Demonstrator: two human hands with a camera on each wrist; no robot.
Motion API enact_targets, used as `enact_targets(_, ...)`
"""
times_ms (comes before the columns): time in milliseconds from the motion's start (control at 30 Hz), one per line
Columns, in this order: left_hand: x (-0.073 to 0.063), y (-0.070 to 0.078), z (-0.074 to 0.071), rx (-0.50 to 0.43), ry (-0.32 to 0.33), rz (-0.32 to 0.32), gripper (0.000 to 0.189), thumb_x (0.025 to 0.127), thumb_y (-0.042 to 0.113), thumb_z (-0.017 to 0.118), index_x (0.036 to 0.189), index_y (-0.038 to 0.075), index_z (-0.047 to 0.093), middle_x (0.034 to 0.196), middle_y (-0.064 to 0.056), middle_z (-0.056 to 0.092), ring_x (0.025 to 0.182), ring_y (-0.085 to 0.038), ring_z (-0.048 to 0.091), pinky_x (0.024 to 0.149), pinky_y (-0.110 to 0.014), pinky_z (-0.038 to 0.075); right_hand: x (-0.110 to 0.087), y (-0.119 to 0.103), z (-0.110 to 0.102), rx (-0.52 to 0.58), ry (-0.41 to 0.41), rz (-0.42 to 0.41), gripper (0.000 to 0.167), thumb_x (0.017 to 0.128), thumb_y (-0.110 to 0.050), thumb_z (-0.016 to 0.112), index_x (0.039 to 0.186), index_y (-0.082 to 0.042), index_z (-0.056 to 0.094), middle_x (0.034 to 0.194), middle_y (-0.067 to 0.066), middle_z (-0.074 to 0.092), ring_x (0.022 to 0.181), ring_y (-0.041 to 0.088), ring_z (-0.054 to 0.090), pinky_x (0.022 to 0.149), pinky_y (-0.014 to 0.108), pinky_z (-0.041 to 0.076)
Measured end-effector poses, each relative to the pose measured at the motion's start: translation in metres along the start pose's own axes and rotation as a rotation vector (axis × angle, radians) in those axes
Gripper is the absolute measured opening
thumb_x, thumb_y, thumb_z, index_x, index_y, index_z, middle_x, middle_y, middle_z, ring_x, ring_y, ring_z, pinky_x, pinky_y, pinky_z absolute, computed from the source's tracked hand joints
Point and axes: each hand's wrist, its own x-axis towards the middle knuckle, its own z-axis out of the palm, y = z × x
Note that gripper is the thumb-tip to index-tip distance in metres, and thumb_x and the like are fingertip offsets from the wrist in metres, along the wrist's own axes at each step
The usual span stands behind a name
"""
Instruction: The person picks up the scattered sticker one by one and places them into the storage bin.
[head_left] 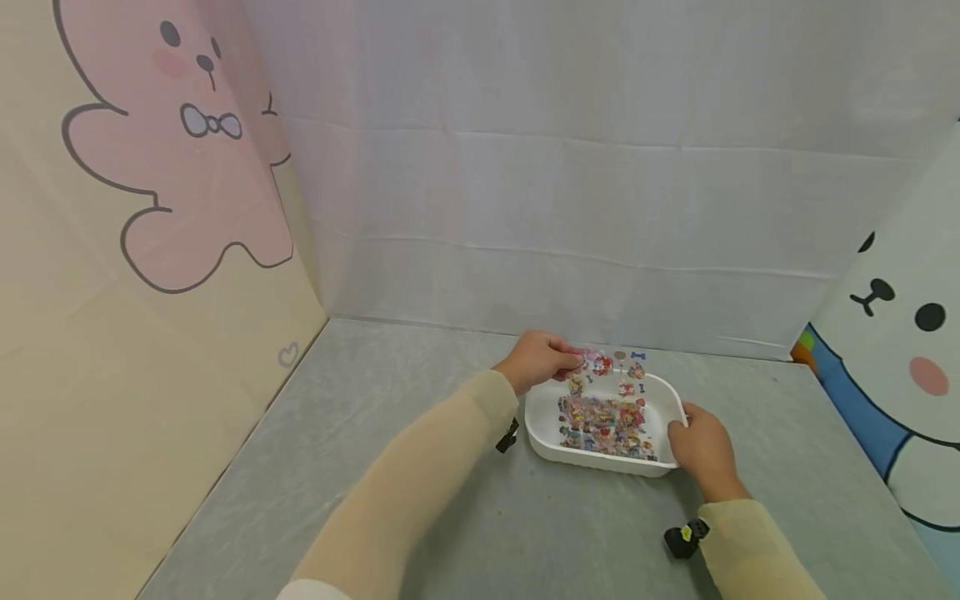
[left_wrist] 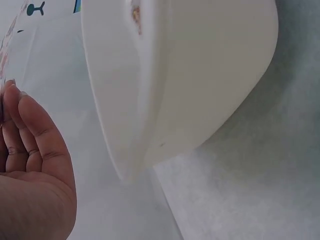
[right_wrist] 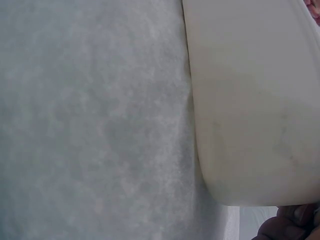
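My left hand (head_left: 542,360) pinches the upper left corner of a clear sticker sheet (head_left: 626,388) printed with small colorful cartoon figures. That sheet stands up over a white plastic basin (head_left: 551,452), in which more printed stickers (head_left: 600,423) lie. With its thumb over the rim, my right hand (head_left: 703,446) grips the basin's right end. In the left wrist view the fingers of the left hand (left_wrist: 37,145) are bent toward the sheet's edge beside the basin's wall (left_wrist: 210,65). Only part of the right hand (right_wrist: 290,227) shows below the basin's end in the right wrist view.
The basin is on a grey tabletop (head_left: 360,400). A pale curtain (head_left: 562,192) hangs at the back edge. To the left is a cream cloth with a pink bear (head_left: 202,167), to the right a panel with a white cartoon animal (head_left: 892,358).
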Motion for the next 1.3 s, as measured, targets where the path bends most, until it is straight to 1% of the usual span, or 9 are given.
enact_targets(267, 0.002, -0.015, 0.016, 0.094, 0.044, -0.011, 0.010, 0.097, 0.012, 0.075, 0.088, 0.009, 0.076, 0.087, -0.005, 0.075, 0.074, -0.016, 0.068, 0.084, -0.048, 0.058, -0.001, 0.002, 0.000, 0.008, 0.005, -0.019, 0.054, 0.096, -0.010, 0.042, 0.144, 0.016, 0.045, 0.130, 0.038, 0.058, 0.110, 0.047, 0.061, 0.093, 0.062, 0.048)
enact_targets(367, 0.002, -0.021, 0.020, 0.151, 0.051, -0.017, 0.011, 0.096, 0.014, 0.076, 0.086, 0.011, 0.076, 0.087, -0.006, 0.076, 0.074, -0.016, 0.068, 0.075, -0.041, 0.058, -0.001, 0.002, 0.000, 0.012, 0.005, -0.020, 0.054, 0.096, -0.010, 0.042, 0.143, 0.017, 0.045, 0.129, 0.038, 0.058, 0.109, 0.047, 0.061, 0.093, 0.062, 0.048)
enact_targets(467, 0.001, -0.024, 0.022, 0.195, 0.051, -0.015, 0.011, 0.095, 0.015, 0.076, 0.085, 0.010, 0.077, 0.086, -0.007, 0.075, 0.079, -0.023, 0.070, 0.063, -0.032, 0.052, -0.002, 0.001, 0.001, 0.015, 0.002, -0.010, 0.054, 0.097, -0.010, 0.042, 0.144, 0.016, 0.044, 0.131, 0.038, 0.057, 0.110, 0.047, 0.061, 0.093, 0.062, 0.049)
enact_targets(600, -0.004, -0.025, 0.023, 0.259, 0.052, 0.000, 0.014, 0.094, 0.017, 0.078, 0.082, 0.009, 0.076, 0.083, -0.006, 0.074, 0.079, -0.025, 0.069, 0.059, -0.028, 0.047, -0.003, 0.000, 0.001, 0.017, 0.001, -0.002, 0.054, 0.098, -0.010, 0.042, 0.145, 0.016, 0.043, 0.131, 0.038, 0.056, 0.109, 0.046, 0.061, 0.092, 0.062, 0.049)
enact_targets(733, -0.007, -0.025, 0.024, 0.389, 0.053, 0.019, 0.018, 0.093, 0.021, 0.079, 0.078, 0.015, 0.073, 0.079, 0.003, 0.070, 0.070, -0.014, 0.061, 0.060, -0.029, 0.047, -0.004, -0.001, 0.000, 0.015, 0.005, -0.004, 0.054, 0.098, -0.010, 0.042, 0.144, 0.016, 0.045, 0.129, 0.037, 0.058, 0.107, 0.045, 0.061, 0.091, 0.061, 0.049)
enact_targets(833, -0.007, -0.025, 0.025, 0.510, 0.050, 0.037, 0.016, 0.094, 0.024, 0.079, 0.080, 0.019, 0.073, 0.079, 0.008, 0.067, 0.069, -0.011, 0.059, 0.060, -0.030, 0.049, -0.004, -0.002, 0.000, 0.011, 0.006, -0.010, 0.054, 0.097, -0.010, 0.042, 0.144, 0.016, 0.045, 0.129, 0.037, 0.058, 0.107, 0.045, 0.061, 0.091, 0.061, 0.049)
enact_targets(967, -0.008, -0.027, 0.025, 0.734, 0.083, 0.079, 0.010, 0.097, 0.029, 0.075, 0.097, 0.019, 0.077, 0.089, 0.008, 0.071, 0.074, -0.011, 0.063, 0.064, -0.031, 0.052, -0.005, -0.002, 0.000, 0.010, 0.009, -0.025, 0.053, 0.097, -0.010, 0.042, 0.142, 0.016, 0.047, 0.127, 0.036, 0.060, 0.105, 0.045, 0.062, 0.090, 0.061, 0.049)
enact_targets(1100, -0.012, -0.028, 0.025, 0.941, 0.142, 0.137, 0.023, 0.098, 0.033, 0.073, 0.115, 0.018, 0.076, 0.100, 0.006, 0.074, 0.077, -0.009, 0.064, 0.070, -0.030, 0.054, -0.005, -0.003, -0.001, 0.002, 0.006, -0.028, 0.053, 0.096, -0.010, 0.042, 0.142, 0.016, 0.047, 0.126, 0.036, 0.060, 0.105, 0.045, 0.062, 0.091, 0.061, 0.049)
enact_targets(1300, -0.019, -0.026, 0.024, 0.966, 0.174, 0.211, 0.013, 0.099, 0.031, 0.072, 0.102, 0.018, 0.073, 0.083, 0.008, 0.069, 0.064, -0.007, 0.056, 0.061, -0.028, 0.048, -0.006, -0.006, -0.005, -0.023, -0.007, -0.006, 0.054, 0.096, -0.011, 0.043, 0.143, 0.016, 0.046, 0.130, 0.036, 0.058, 0.110, 0.046, 0.059, 0.096, 0.062, 0.046)
